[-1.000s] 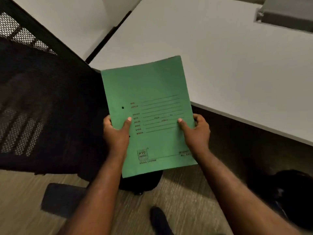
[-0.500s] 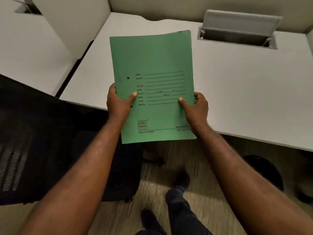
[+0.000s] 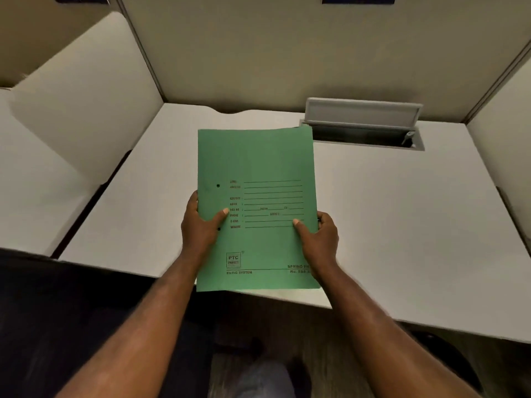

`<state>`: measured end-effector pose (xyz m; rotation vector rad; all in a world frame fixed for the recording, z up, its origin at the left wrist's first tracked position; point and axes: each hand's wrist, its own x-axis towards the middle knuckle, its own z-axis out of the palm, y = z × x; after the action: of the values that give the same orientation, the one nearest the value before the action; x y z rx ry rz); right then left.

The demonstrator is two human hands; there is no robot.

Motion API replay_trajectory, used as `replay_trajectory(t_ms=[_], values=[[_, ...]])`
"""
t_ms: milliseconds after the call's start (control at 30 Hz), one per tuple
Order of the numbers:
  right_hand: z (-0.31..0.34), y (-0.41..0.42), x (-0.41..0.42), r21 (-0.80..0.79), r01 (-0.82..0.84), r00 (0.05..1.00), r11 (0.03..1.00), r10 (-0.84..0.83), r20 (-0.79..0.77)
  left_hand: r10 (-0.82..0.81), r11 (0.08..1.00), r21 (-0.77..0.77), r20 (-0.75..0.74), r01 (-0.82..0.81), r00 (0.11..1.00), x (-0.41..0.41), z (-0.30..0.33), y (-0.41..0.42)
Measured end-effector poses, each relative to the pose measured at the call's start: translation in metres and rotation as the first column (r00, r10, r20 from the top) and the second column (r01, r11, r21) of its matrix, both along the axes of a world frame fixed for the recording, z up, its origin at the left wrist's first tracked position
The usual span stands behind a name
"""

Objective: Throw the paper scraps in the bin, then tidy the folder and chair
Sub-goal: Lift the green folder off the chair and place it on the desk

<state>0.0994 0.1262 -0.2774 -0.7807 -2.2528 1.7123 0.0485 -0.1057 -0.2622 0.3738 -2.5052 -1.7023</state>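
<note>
Starting at the far left, a pale side partition [image 3: 86, 110] slanted down along the left edge of the white table [image 3: 402, 225], and below it, at the lower left, a dark mass [image 3: 43, 305] sat against the table's near edge, too dim to make out. The left forearm reached up from the bottom of the head view, and the left hand [image 3: 201, 228] gripped the left edge of a green folder [image 3: 255, 165], its thumb laid across the front cover near the printed form lines and the other fingers hidden behind. That folder was held closed, lifted over the middle of the table, its lower edge overhanging the table's near edge; whether its far edge touched the surface could not be told. Its cover faced the camera, showing a column of labelled blank lines, a boxed "PTC" logo low on the left with "FILING SYSTEM" beneath, and two small dark holes near the left margin. The right hand [image 3: 319, 239] clasped the folder's right edge lower down, thumb on the cover over the end of the form lines, fingers curled behind. Under the folder, a strip of wood-grain floor [image 3: 330, 377] and a patch of the person's grey clothing [image 3: 264, 377] showed between the forearms. Farther right and toward the back, a grey cable hatch [image 3: 362, 113] stood with its lid raised over a dark slot in the tabletop, just beside the folder's top right corner. A beige rear partition [image 3: 258, 53] closed off the back, and another panel [image 3: 511, 133] bounded the right side.
</note>
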Motion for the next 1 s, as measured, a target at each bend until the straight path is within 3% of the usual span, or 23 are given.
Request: replay_trajectory(t_ms=[467,767,1000], values=[[-0.028,0.025,-0.163,0.011,0.002,0.999,1.000,-0.002,-0.038,0.002,1.000,-0.024,0.011,-0.001,1.000,-0.181,-0.038,0.026],[-0.090,0.016,-0.280,0.129,0.062,0.994,0.990,-0.072,0.080,-0.125,0.980,-0.146,0.091,0.137,0.988,-0.306,-0.102,0.028],[-0.127,0.015,-0.342,0.132,0.047,0.980,0.990,-0.071,0.185,-0.091,0.976,-0.181,0.156,0.119,0.984,-0.368,-0.147,0.035]])
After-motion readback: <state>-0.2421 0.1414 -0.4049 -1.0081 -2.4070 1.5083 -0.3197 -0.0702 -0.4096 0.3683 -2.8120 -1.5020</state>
